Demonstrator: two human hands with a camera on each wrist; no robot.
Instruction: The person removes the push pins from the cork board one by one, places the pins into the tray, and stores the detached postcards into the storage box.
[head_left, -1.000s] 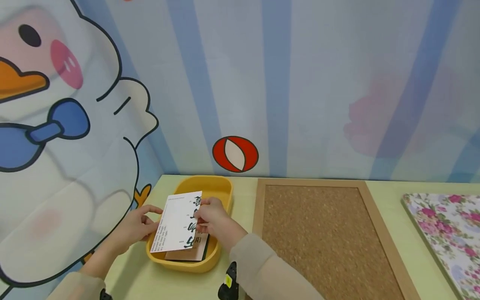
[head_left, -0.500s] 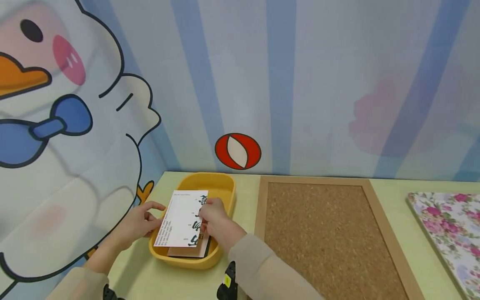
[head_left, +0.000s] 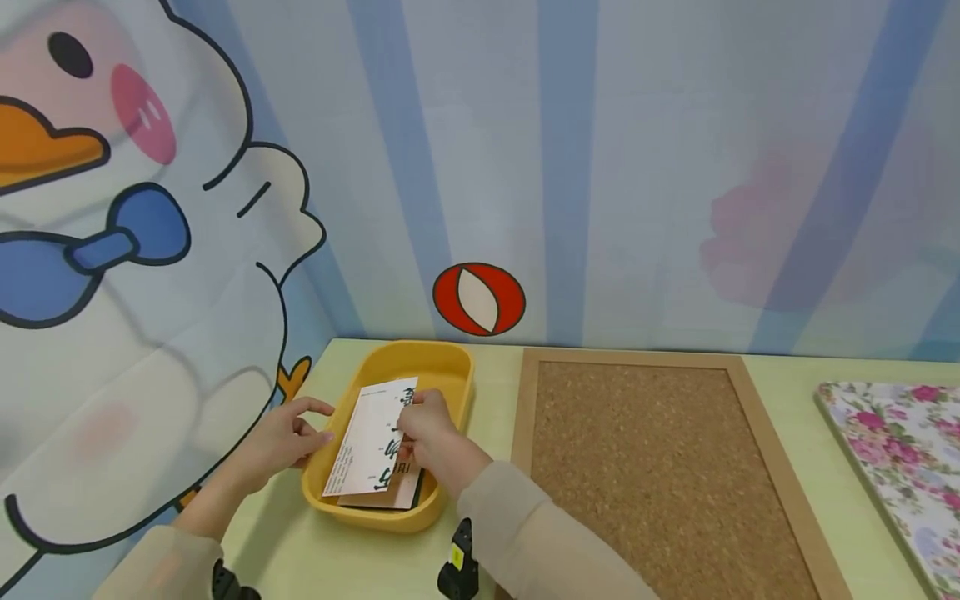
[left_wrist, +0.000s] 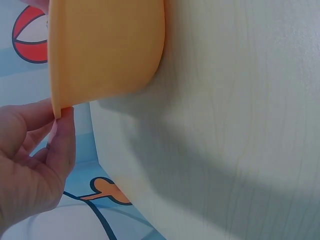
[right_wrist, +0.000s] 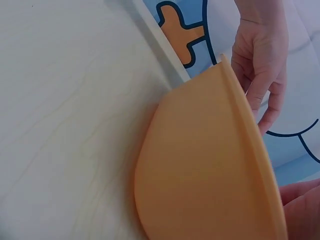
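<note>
A white card (head_left: 363, 446) with dark handwritten-style characters is pinched at its right edge by my right hand (head_left: 431, 429). It is tilted over the yellow plastic tray (head_left: 442, 367), above a brown card (head_left: 375, 500) with dark print lying inside. My left hand (head_left: 281, 442) is at the tray's left side. In the left wrist view, the thumb and a finger of that left hand (left_wrist: 37, 155) pinch the rim of the tray (left_wrist: 107, 50). Only part of my right hand (right_wrist: 302, 210) shows past the tray wall (right_wrist: 200, 160) in the right wrist view.
Right of the tray lies a wood-framed cork board (head_left: 652, 467). Farther right is a flower-patterned panel (head_left: 892, 450). All stand on a pale yellow table (head_left: 495, 392), which meets a printed cloth backdrop (head_left: 637, 167) with a duck on the left.
The white card has shifted slightly right and tilted more, its left edge moving away from the tray's left rim. The head view has drifted slightly. The left hand stays at the tray's side.
</note>
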